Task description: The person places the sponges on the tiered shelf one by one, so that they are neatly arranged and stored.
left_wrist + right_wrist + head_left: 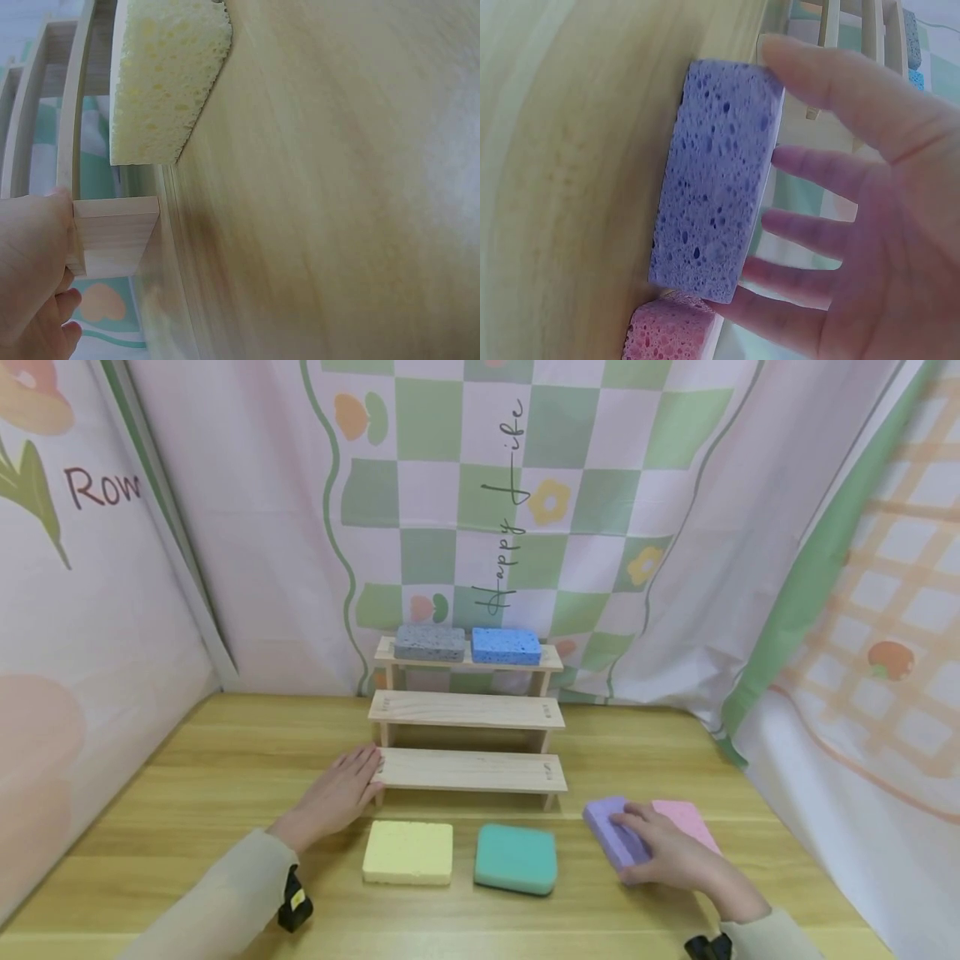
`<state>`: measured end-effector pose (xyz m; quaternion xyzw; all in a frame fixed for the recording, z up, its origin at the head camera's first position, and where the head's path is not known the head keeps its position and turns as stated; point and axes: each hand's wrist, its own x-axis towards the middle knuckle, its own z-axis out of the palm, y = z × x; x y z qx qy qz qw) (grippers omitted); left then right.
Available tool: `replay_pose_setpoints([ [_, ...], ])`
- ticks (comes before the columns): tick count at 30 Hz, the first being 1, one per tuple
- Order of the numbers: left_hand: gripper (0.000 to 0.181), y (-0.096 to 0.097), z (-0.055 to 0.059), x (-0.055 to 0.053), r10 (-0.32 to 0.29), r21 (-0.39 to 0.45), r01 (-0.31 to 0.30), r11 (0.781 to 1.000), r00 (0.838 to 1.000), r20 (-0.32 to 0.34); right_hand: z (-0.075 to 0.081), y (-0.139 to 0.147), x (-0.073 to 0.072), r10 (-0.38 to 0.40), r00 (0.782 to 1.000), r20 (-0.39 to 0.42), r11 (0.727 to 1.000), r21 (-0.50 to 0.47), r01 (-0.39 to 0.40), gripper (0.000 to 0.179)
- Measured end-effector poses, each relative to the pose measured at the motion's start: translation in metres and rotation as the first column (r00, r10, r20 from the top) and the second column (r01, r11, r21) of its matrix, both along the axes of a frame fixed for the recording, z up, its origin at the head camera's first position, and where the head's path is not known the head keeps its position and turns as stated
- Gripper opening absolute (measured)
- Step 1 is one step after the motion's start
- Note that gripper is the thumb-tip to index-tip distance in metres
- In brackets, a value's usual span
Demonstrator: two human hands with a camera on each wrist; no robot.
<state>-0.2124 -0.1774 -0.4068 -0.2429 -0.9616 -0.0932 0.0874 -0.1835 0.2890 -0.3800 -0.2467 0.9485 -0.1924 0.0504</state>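
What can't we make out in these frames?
Head view: near part of the pink rectangular sponge, hidden by the right hand.
Right wrist view: rest of that pink sponge, cut off by the bottom edge.
Left wrist view: far end of the pale yellow porous sponge, cut off by the top edge; part of the left hand, by the left edge.

The left hand (333,793) extends back-upward, fingers close together — the right hand (667,852), also back-upward, spreads its thumb and fingers apart.
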Motion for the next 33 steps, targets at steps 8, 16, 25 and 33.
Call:
replay_pose_setpoints([
  [8, 0.054, 0.0, -0.001, 0.0, 0.002, 0.007, -0.002, 1.0, 1.0, 0.004, 0.0, 0.001, -0.001, -0.036, 0.999, -0.01, 0.999, 0.033, 0.036, 0.074],
  [16, 0.054, -0.001, -0.002, -0.001, -0.001, 0.008, 0.001, 1.0, 1.0, 0.002, 0.0, 0.003, -0.005, -0.028, 0.991, -0.13, 0.998, 0.047, 0.034, 0.061],
  [25, 0.055, 0.0, 0.0, 0.001, -0.011, 0.031, 0.011, 0.999, 1.0, -0.003, 0.003, 0.007, -0.008, -0.009, 0.976, -0.218, 0.999, -0.036, 0.001, 0.051],
  [33, 0.056, -0.001, -0.002, 0.0, -0.025, 0.057, 0.026, 0.998, 0.999, -0.022, 0.012, 0.01, -0.01, -0.07, 0.974, -0.213, 0.994, -0.097, 0.05, 0.052],
])
